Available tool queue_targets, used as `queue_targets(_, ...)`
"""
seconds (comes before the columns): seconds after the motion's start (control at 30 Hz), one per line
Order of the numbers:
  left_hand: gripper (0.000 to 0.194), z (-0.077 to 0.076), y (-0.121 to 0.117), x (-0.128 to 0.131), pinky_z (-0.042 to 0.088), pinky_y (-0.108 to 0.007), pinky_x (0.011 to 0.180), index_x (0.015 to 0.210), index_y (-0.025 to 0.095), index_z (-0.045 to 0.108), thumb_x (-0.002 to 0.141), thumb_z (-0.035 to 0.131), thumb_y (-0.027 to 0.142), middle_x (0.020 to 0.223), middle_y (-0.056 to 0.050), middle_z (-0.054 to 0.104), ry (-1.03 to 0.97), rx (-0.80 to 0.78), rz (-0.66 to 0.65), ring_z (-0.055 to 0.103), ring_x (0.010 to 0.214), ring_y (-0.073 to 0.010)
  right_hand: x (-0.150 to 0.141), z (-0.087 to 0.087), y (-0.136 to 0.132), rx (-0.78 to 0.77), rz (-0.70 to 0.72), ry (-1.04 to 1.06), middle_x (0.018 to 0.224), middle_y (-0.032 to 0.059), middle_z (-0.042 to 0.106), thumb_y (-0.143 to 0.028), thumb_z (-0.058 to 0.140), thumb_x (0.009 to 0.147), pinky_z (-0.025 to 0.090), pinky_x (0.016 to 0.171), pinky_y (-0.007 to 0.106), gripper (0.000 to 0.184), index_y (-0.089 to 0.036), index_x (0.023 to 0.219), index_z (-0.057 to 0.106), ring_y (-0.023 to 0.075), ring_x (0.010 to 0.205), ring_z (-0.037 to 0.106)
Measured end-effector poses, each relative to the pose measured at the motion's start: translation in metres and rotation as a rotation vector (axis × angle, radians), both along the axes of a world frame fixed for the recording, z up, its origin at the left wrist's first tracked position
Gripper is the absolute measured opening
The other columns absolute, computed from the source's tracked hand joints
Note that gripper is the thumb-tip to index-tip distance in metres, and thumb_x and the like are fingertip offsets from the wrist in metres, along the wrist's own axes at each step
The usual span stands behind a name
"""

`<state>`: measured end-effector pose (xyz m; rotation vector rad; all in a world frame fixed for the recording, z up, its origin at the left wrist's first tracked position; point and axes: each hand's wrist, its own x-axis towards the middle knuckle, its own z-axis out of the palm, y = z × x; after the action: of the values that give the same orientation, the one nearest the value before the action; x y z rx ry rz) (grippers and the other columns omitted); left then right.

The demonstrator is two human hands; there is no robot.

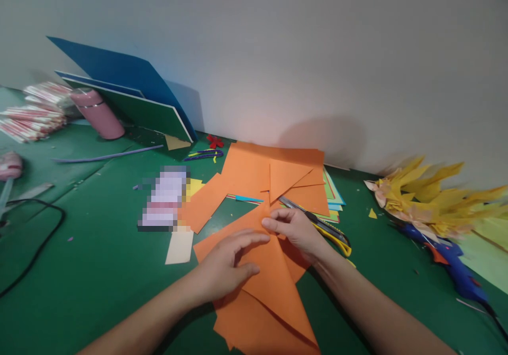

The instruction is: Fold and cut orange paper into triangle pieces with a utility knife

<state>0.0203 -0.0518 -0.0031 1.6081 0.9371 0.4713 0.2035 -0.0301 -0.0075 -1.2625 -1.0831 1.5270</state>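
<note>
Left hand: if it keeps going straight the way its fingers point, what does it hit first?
Probably the right hand. The left hand, flat on the folded orange paper, points up-right at the right hand's fingertips, just ahead; depth unclear.

A pink bottle [101, 114] leans by blue boards [130, 74]; a blue glue gun [452, 262] lies beside yellow paper flowers [428, 199].

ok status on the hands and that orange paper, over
Left hand flat on the folded orange paper, right hand pinching its top corner. Utility knife just beside the right hand. Nothing blocking.
</note>
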Motion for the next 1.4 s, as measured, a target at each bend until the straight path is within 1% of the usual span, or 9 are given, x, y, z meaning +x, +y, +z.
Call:
queue_targets(0.17,0.054,-0.002,-0.001,0.000,0.027,-0.048,0.114,0.125,0.027,0.058,0.074,0.059,0.007,0.139,-0.004,0.053,-0.010,0.014,-0.009,0.042,0.133,-0.0245,0.000,-0.001,0.000,-0.016,0.004,-0.008,0.046,-0.0070,0.044,-0.051,0.083,0.048,0.022,0.052,0.027,0.044,-0.018,0.047,0.053,0.0073,0.049,0.032)
queue_targets(0.33,0.056,-0.003,-0.001,0.000,0.025,-0.049,0.114,0.127,0.028,0.056,0.075,0.058,0.007,0.140,-0.002,0.052,-0.003,0.016,-0.021,0.040,0.134,-0.0239,0.000,-0.001,-0.001,-0.035,0.016,0.023,0.047,-0.0064,0.047,-0.050,0.084,0.047,0.026,0.054,0.026,0.043,-0.018,0.047,0.054,0.0078,0.050,0.036)
queue_targets(0.53,0.058,-0.001,-0.001,0.001,0.026,-0.048,0.114,0.128,0.028,0.056,0.075,0.058,0.005,0.139,-0.003,0.052,-0.003,0.014,-0.027,0.040,0.134,-0.0245,-0.001,0.000,-0.002,-0.042,0.020,0.051,0.046,-0.0066,0.047,-0.049,0.084,0.047,0.027,0.054,0.026,0.042,-0.018,0.047,0.056,0.0074,0.049,0.036)
queue_targets(0.73,0.059,-0.002,-0.002,-0.001,0.025,-0.047,0.115,0.131,0.028,0.052,0.076,0.055,0.007,0.145,-0.002,0.046,-0.009,0.007,-0.030,0.037,0.136,-0.0235,-0.001,0.000,-0.001,-0.046,-0.050,0.058,0.048,-0.0049,0.051,-0.046,0.085,0.045,0.028,0.054,0.027,0.037,-0.017,0.049,0.063,0.0076,0.050,0.037)
queue_targets(0.9,0.058,0.005,-0.002,0.000,0.029,-0.046,0.114,0.130,0.023,0.053,0.075,0.053,0.005,0.144,-0.005,0.046,0.067,-0.002,-0.057,0.040,0.134,-0.0239,0.001,-0.003,0.000,-0.103,-0.114,0.176,0.047,-0.0062,0.050,-0.042,0.087,0.046,0.024,0.049,0.024,0.032,-0.018,0.057,0.069,0.0060,0.047,0.034)
queue_targets(1.0,0.058,0.006,-0.002,0.001,0.030,-0.046,0.113,0.131,0.024,0.053,0.075,0.052,0.005,0.144,-0.005,0.046,0.074,-0.003,-0.058,0.040,0.134,-0.0239,0.002,-0.003,0.000,-0.121,-0.124,0.216,0.046,-0.0066,0.049,-0.040,0.088,0.046,0.024,0.047,0.023,0.031,-0.018,0.056,0.069,0.0050,0.046,0.033)
queue_targets(1.23,0.061,0.007,-0.005,0.003,0.036,-0.043,0.109,0.126,0.027,0.058,0.070,0.056,0.003,0.134,-0.003,0.057,0.141,0.069,-0.124,0.049,0.126,-0.0248,0.005,0.002,0.005,-0.124,-0.197,0.249,0.050,-0.0045,0.052,-0.043,0.089,0.040,0.033,0.048,0.021,0.038,-0.017,0.058,0.067,0.0064,0.048,0.043)
queue_targets(1.33,0.059,0.007,-0.007,0.003,0.038,-0.043,0.108,0.126,0.026,0.058,0.071,0.056,0.004,0.134,-0.004,0.057,0.131,0.071,-0.100,0.051,0.125,-0.0253,0.004,0.002,0.005,-0.092,-0.198,0.246,0.051,-0.0046,0.051,-0.049,0.087,0.044,0.032,0.048,0.020,0.041,-0.016,0.061,0.069,0.0061,0.049,0.043)
queue_targets(1.4,0.059,0.006,-0.006,0.003,0.036,-0.043,0.110,0.128,0.026,0.057,0.072,0.056,0.006,0.137,-0.004,0.054,0.124,0.075,-0.085,0.048,0.128,-0.0251,0.002,0.000,0.003,-0.059,-0.187,0.249,0.055,-0.0035,0.053,-0.054,0.084,0.048,0.033,0.049,0.020,0.044,-0.016,0.066,0.071,0.0068,0.051,0.044)
